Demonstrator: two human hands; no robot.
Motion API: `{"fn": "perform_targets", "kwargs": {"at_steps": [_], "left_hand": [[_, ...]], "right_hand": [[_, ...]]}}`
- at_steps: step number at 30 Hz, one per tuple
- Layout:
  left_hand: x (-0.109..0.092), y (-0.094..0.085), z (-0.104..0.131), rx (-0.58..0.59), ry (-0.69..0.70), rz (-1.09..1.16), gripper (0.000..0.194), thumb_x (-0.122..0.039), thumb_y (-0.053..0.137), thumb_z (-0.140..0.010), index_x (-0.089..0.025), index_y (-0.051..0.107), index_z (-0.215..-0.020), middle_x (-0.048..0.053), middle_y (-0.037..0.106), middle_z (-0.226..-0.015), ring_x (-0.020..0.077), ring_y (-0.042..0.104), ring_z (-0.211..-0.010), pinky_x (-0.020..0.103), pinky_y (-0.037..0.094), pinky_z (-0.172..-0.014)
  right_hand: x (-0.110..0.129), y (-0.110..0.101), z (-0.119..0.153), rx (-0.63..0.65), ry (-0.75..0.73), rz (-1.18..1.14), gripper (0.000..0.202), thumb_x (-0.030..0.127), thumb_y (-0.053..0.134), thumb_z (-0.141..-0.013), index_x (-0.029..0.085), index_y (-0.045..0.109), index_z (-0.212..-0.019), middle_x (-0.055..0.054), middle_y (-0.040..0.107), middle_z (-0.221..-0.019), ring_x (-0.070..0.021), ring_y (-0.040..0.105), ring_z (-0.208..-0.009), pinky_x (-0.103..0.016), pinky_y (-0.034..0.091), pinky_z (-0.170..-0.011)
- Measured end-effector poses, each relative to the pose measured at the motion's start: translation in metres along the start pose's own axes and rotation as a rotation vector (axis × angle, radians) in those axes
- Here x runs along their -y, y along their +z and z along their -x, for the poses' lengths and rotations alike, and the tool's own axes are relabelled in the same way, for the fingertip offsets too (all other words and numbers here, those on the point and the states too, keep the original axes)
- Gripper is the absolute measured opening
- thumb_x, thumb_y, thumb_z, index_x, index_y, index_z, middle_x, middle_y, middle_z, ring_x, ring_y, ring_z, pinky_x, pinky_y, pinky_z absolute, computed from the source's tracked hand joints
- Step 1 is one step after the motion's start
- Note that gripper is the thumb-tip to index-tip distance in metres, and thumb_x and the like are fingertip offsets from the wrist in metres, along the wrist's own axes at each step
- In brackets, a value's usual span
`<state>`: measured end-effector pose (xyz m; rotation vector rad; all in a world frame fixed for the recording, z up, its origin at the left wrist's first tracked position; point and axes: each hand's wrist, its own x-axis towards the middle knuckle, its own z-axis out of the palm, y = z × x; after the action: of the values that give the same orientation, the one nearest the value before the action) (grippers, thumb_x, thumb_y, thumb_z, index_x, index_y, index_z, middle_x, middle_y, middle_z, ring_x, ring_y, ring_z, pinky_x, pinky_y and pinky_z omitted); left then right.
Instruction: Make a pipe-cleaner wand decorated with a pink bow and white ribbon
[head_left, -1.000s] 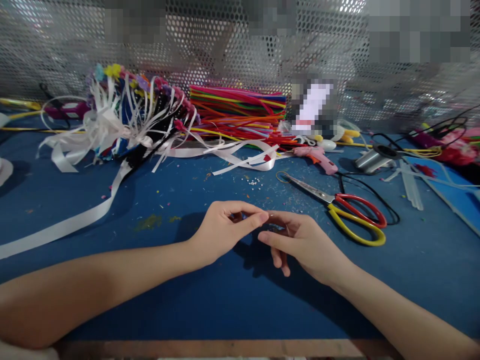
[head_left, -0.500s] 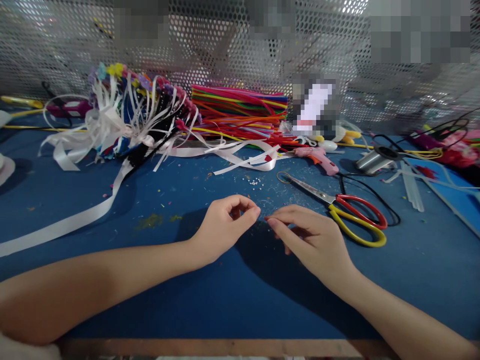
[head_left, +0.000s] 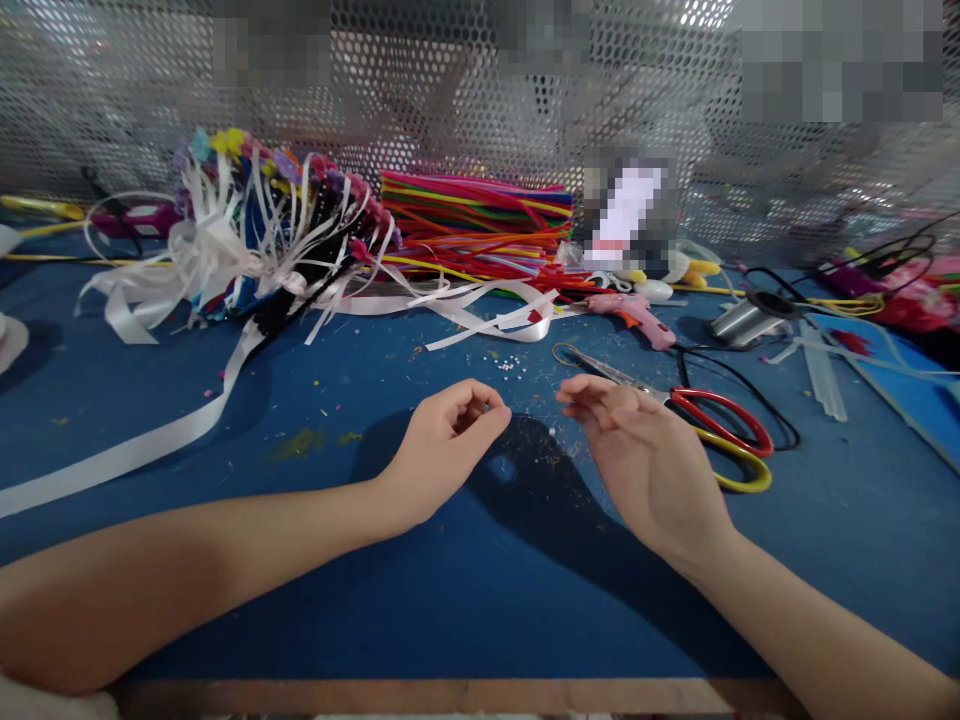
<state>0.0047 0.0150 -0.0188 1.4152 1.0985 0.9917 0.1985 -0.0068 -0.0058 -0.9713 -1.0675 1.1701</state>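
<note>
My left hand (head_left: 454, 440) is closed in a pinch above the blue table (head_left: 420, 610); what its fingertips hold, if anything, is too small to make out. To its right, my right hand (head_left: 637, 450) is turned partly palm up, its fingers loosely curled and apart, with nothing visible in them. A gap separates the two hands. Small white beads (head_left: 510, 366) lie on the table just beyond them. Scissors with red and yellow handles (head_left: 724, 420) lie behind and right of my right hand, which covers part of them.
White ribbons with flowers (head_left: 225, 220) are heaped at the back left. Coloured pipe cleaners (head_left: 480, 220), a pink glue gun (head_left: 637, 317) and a wire spool (head_left: 750, 318) lie along the back. A long white ribbon (head_left: 150, 450) crosses the left side.
My right hand has moved away from my left, rotated palm upward and opened its fingers. It now covers more of the scissors. My left hand has shifted slightly left, still pinched.
</note>
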Motion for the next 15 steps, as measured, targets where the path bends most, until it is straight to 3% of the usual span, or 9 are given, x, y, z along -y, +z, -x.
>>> {"fn": "perform_targets", "kwargs": {"at_steps": [3, 5, 8, 10, 12, 15], "left_hand": [[-0.001, 0.000, 0.000, 0.001, 0.004, 0.017, 0.015, -0.032, 0.062, -0.090, -0.019, 0.061, -0.082, -0.004, 0.047, -0.067, 0.0082, 0.041, -0.060, 0.022, 0.033, -0.055], [-0.001, 0.001, 0.001, 0.001, -0.001, 0.038, 0.016, -0.033, 0.062, -0.090, -0.019, 0.061, -0.083, -0.005, 0.043, -0.064, 0.0076, 0.038, -0.056, 0.022, 0.030, -0.051], [0.000, 0.001, 0.000, -0.007, -0.022, 0.090, 0.016, -0.034, 0.062, -0.090, -0.020, 0.061, -0.084, -0.006, 0.037, -0.059, 0.0070, 0.032, -0.051, 0.023, 0.024, -0.047], [0.001, 0.001, 0.000, -0.020, -0.027, 0.144, 0.016, -0.035, 0.063, -0.090, -0.020, 0.061, -0.086, -0.007, 0.037, -0.058, 0.0068, 0.030, -0.050, 0.024, 0.022, -0.046], [0.003, 0.001, -0.001, -0.037, -0.030, 0.208, 0.017, -0.037, 0.065, -0.089, -0.020, 0.061, -0.088, -0.007, 0.037, -0.057, 0.0065, 0.027, -0.049, 0.023, 0.020, -0.045], [0.003, 0.000, -0.001, -0.029, -0.035, 0.300, 0.018, -0.038, 0.067, -0.087, -0.021, 0.061, -0.089, -0.008, 0.034, -0.056, 0.0061, 0.022, -0.048, 0.023, 0.018, -0.044]], "right_hand": [[0.006, 0.000, -0.006, 0.017, 0.154, -0.327, 0.022, 0.030, 0.060, -0.078, 0.022, 0.051, -0.060, -0.003, 0.068, -0.087, -0.0252, 0.064, -0.108, -0.045, 0.048, -0.101], [0.011, 0.000, -0.008, -0.021, 0.185, -0.405, 0.020, 0.029, 0.060, -0.081, 0.022, 0.053, -0.064, 0.000, 0.058, -0.070, -0.0213, 0.066, -0.096, -0.044, 0.050, -0.101], [0.015, 0.001, -0.011, -0.066, 0.192, -0.434, 0.020, 0.027, 0.060, -0.088, 0.021, 0.053, -0.070, 0.005, 0.041, -0.061, -0.0101, 0.054, -0.062, -0.030, 0.056, -0.076], [0.016, 0.002, -0.011, -0.078, 0.173, -0.420, 0.022, 0.026, 0.062, -0.089, 0.020, 0.051, -0.071, 0.006, 0.037, -0.062, -0.0072, 0.040, -0.053, -0.022, 0.048, -0.056], [0.015, 0.002, -0.011, -0.091, 0.151, -0.374, 0.024, 0.025, 0.062, -0.089, 0.019, 0.049, -0.070, 0.005, 0.037, -0.063, -0.0071, 0.036, -0.052, -0.020, 0.039, -0.050], [0.013, 0.001, -0.013, -0.105, 0.139, -0.278, 0.023, 0.025, 0.059, -0.091, 0.019, 0.051, -0.070, 0.004, 0.038, -0.064, -0.0078, 0.036, -0.053, -0.021, 0.036, -0.051]]}}
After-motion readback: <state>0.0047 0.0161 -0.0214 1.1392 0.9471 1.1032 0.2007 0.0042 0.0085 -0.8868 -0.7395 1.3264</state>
